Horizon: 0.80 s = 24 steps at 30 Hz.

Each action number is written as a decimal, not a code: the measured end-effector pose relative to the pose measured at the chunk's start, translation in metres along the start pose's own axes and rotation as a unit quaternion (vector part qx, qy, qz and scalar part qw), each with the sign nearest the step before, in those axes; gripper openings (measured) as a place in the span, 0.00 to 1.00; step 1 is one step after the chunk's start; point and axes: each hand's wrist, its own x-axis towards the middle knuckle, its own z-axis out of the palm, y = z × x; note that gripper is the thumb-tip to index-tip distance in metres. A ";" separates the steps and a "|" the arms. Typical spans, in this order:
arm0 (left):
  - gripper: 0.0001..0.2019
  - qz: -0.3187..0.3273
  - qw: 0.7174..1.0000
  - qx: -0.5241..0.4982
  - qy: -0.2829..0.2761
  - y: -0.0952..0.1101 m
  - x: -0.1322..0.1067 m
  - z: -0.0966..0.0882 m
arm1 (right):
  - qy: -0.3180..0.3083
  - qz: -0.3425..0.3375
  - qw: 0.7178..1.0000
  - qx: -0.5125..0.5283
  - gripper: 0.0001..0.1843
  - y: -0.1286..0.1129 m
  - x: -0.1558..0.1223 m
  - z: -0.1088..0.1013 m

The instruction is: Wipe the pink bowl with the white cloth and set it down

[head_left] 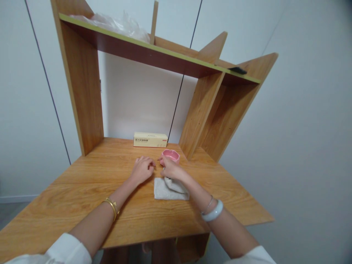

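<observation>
My right hand (pixel 173 171) is over a folded light grey cloth (pixel 167 192) lying on the desk. Its fingers close on a raised part of the cloth, though the palm hides most of the grip. Just beyond that hand stands a pink bowl (pixel 171 155), its near side partly covered by my fingers. To the left, my left hand (pixel 143 170) rests low over the wood with loosely bent fingers. Nothing shows in it, and it is apart from both the cloth and the bowl.
A cream-coloured box (pixel 150 140) with printed text lies at the back of the wooden desk (pixel 90 190). Upright panels and a shelf (pixel 132 42) rise behind it. Clear plastic wrapping (pixel 115 24) and a dark flat object (pixel 238 70) lie on the shelf.
</observation>
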 end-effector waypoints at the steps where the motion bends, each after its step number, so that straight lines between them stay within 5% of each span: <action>1: 0.11 -0.007 1.000 0.006 0.000 -0.001 0.000 -0.001 | -0.013 0.000 1.000 0.014 0.28 -0.003 -0.001 0.009; 7: 0.10 -0.030 0.999 0.029 0.009 -0.004 0.003 -0.002 | 0.020 -0.068 0.997 0.021 0.23 -0.010 -0.027 0.010; 11: 0.10 -0.039 0.998 0.040 0.022 -0.007 0.003 -0.002 | -0.025 -0.079 0.989 -0.121 0.24 -0.014 -0.061 -0.004; 15: 0.10 -0.040 0.998 0.042 0.024 -0.009 0.004 -0.001 | -0.077 -0.070 0.949 -0.298 0.18 -0.012 -0.086 0.002; 19: 0.11 -0.035 0.998 0.043 0.022 -0.009 0.004 -0.001 | -0.045 -0.031 0.929 -0.366 0.23 0.006 -0.084 0.004; 24: 0.11 -0.041 0.998 0.032 0.020 -0.009 0.003 -0.001 | -0.059 -0.041 0.952 -0.297 0.19 0.026 -0.069 -0.013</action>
